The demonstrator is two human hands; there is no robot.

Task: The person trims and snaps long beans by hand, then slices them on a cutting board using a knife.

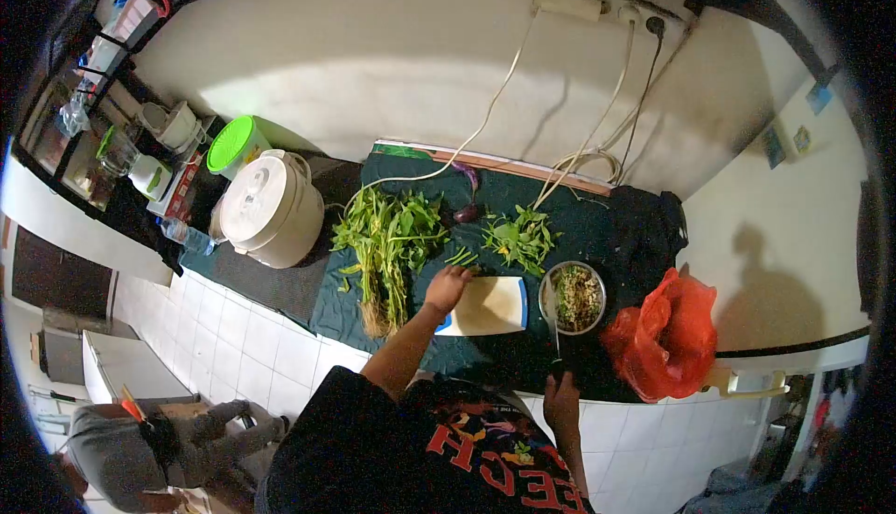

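Observation:
My left hand point(450, 288) is over the upper left corner of a white cutting board point(495, 307) with blue ends. Its fingers are curled, and whatever they hold is hidden. Just beyond it lie a few cut green pieces point(461, 256). In my right hand point(562, 397), near the table's front edge, is a knife point(553, 323), its blade pointing away from me. The blade passes beside the left rim of a metal bowl point(600, 301) of chopped food. A big bunch of leafy greens with roots point(390, 243) lies left of the board; loose leaves point(521, 239) lie behind it.
A purple eggplant point(465, 213) lies at the back. A white rice cooker point(271, 208) and a green-lidded tub point(233, 145) stand left. At right sits a red plastic bag point(665, 341). Cables point(504, 94) hang from a wall socket strip. Another person point(140, 453) is at lower left.

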